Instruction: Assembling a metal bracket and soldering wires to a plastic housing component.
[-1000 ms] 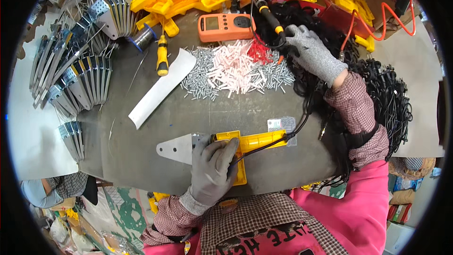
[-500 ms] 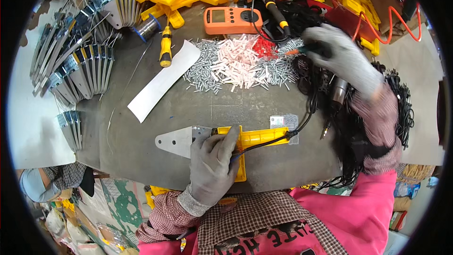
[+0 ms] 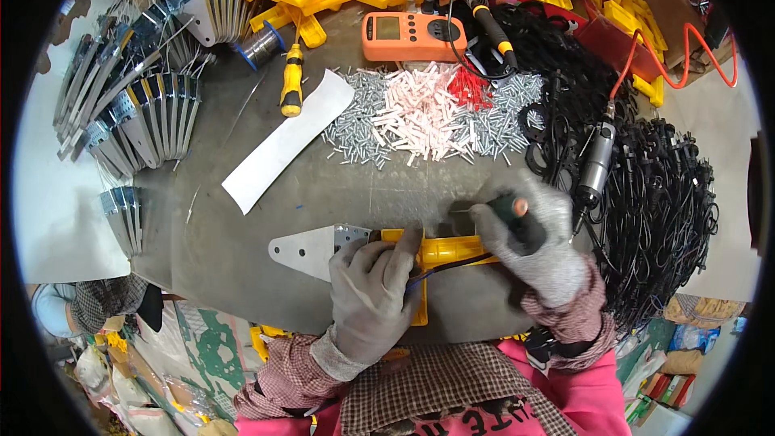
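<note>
The workpiece lies at the near edge of the grey worktop (image 3: 266,218), directly in front of the person: a yellow plastic fixture (image 3: 448,252) with a flat metal bracket (image 3: 311,252) running out of its left end. Its long axis runs left to right across the view, the bracket's rounded tip pointing left.

The left hand (image 3: 375,295), gloved, lies flat and spread over the junction of bracket and fixture, fingers pointing away from the body, pressing down rather than clasping. A thin dark lead passes from under it toward the right.

The right hand (image 3: 537,238), gloved, is clenched around a dark-handled hand tool (image 3: 510,214) with a green and orange cap. The tool's slender tip points left, toward the upper edge of the fixture, and sits just beside it; contact cannot be confirmed.

The right hand is the nearer to the fixture's right end; the left covers its left end.

Beyond the hands, well apart, lie a heap of small white, grey and red parts (image 3: 436,113), an orange meter (image 3: 413,35) and a yellow-handled screwdriver (image 3: 291,81).
</note>
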The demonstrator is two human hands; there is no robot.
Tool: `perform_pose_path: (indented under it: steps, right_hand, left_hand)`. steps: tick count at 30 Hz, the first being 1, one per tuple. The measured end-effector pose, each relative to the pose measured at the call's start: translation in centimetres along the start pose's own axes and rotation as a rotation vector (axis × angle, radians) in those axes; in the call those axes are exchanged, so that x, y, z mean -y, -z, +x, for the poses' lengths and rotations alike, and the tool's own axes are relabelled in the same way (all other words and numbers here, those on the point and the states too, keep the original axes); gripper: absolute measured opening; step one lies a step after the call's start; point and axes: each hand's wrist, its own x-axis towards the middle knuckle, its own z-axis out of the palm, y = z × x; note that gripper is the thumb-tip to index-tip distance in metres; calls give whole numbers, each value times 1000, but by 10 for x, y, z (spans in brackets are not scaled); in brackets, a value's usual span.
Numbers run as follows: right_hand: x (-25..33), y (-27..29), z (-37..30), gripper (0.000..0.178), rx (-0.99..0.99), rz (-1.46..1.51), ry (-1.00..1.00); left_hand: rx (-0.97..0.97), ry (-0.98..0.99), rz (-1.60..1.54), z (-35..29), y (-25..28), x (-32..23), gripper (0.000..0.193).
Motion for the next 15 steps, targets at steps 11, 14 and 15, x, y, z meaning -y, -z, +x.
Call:
perform_pose_path:
  steps: [11,14,15]
  right_hand:
    - [-25,-10,-10,24,78,121,-23]
    - [-20,-6,-8,13,48,65,-20]
    - [-18,-3,-7,13,16,142,-1]
  left_hand:
    - [-43,-2,129,10,-9,3,68]
    - [-35,10,120,12,-7,0,73]
    - [-56,31,119,13,-6,-1,75]
